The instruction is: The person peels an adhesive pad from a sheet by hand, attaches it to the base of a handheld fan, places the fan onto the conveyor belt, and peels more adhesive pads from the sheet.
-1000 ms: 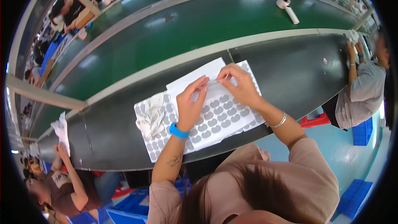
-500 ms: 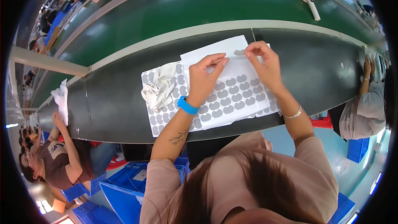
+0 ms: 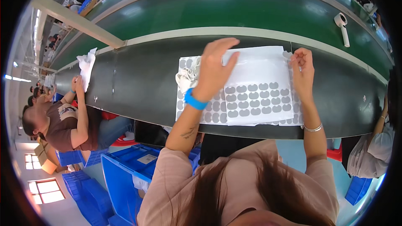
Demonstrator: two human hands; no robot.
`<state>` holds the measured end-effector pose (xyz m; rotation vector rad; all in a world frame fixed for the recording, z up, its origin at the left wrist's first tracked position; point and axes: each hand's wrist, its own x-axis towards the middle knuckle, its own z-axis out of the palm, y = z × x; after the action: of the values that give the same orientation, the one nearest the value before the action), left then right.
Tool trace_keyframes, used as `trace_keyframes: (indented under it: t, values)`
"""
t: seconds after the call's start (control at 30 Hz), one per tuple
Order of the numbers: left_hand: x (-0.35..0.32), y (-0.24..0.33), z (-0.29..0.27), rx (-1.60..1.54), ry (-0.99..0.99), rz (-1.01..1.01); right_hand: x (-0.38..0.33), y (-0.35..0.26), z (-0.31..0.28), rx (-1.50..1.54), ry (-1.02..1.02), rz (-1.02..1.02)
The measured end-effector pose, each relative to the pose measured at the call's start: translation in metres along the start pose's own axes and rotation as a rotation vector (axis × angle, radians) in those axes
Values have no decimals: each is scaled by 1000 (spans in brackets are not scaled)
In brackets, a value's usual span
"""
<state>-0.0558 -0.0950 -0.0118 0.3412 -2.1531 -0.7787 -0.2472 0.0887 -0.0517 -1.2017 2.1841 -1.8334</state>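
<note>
A white sheet (image 3: 257, 119) with rows of grey rounded stickers lies on the dark bench, its upper part bare white. More sticker sheets (image 3: 213, 117) show beneath it at the left and right. My left hand (image 3: 214, 70) is open above the sheet's left side, fingers stretched and thumb apart, nothing held. At the sheet's upper right edge, my right hand (image 3: 303, 73) is closed, thumb against curled fingers. A grey sticker (image 3: 287, 54) shows beside its fingertips; whether they grip it cannot be told. A crumpled off-white cloth (image 3: 187, 78) lies partly behind my left wrist.
The dark bench (image 3: 142, 79) runs left and right, with a green surface (image 3: 184, 16) beyond its pale rail. A white handled ring-shaped tool (image 3: 344, 29) lies there. Co-workers sit at the left (image 3: 63, 121) and right (image 3: 372, 146). Blue crates (image 3: 134, 163) stand below at left.
My hands have moved apart: the left has opened from a pinch, and the right has gone to the sheet's right edge. The view has shifted, moving the bench scene rightward.
</note>
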Motion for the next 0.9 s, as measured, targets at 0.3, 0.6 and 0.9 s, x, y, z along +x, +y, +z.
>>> trace_keyframes:
  t: [0.3,0.6,0.9]
  values:
    - [-65,-21,-81,562,-386,-118,4,-6,-1,-42,11,-39]
    - [-43,-46,-150,540,-54,-121,0,-6,-2,-45,51,-12]
    - [-72,-48,-103,516,-216,-97,2,-3,-2,-56,22,-33]
